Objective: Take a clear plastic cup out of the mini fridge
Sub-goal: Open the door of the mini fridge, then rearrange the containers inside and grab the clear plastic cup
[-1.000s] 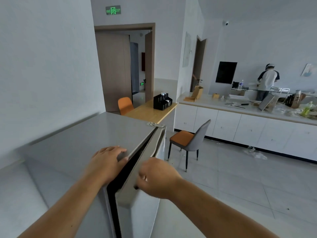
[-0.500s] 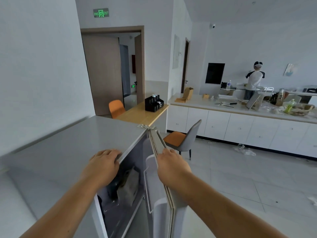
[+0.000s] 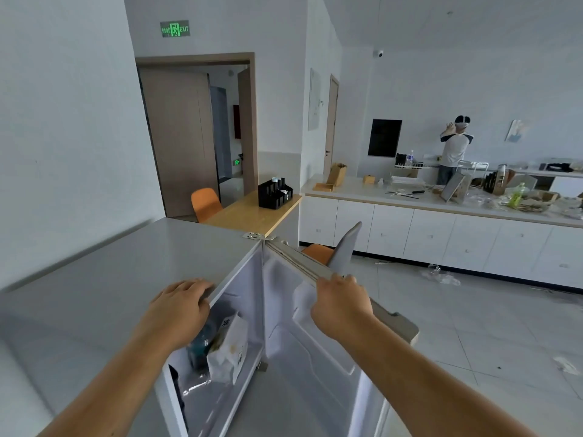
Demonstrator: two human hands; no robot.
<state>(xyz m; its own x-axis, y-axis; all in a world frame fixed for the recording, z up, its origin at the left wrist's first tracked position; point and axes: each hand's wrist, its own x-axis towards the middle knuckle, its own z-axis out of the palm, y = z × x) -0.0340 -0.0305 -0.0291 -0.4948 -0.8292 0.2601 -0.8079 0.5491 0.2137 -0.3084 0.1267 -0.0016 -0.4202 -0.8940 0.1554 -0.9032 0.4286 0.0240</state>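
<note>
The grey mini fridge [image 3: 110, 279] stands below me with its door [image 3: 315, 348] swung wide to the right. My right hand [image 3: 340, 305] grips the top edge of the door. My left hand [image 3: 179, 307] rests flat on the fridge's top front edge. Inside I see a white paper bag [image 3: 228, 351], a dark bottle [image 3: 198, 346] behind it, and something clear [image 3: 194, 384] lower on the shelf, too unclear to name. I cannot make out a clear plastic cup for certain.
A grey chair with an orange seat [image 3: 339, 250] stands just behind the door. A wooden table [image 3: 249, 212] with a black organizer sits beyond the fridge. A long white counter [image 3: 441, 228] runs along the right, with a person [image 3: 452, 149] standing behind it. Tiled floor lies to the right.
The fridge door has swung from nearly shut to wide open, pulled by my right hand. The inside and its contents have come into view. My left hand stayed on the top edge.
</note>
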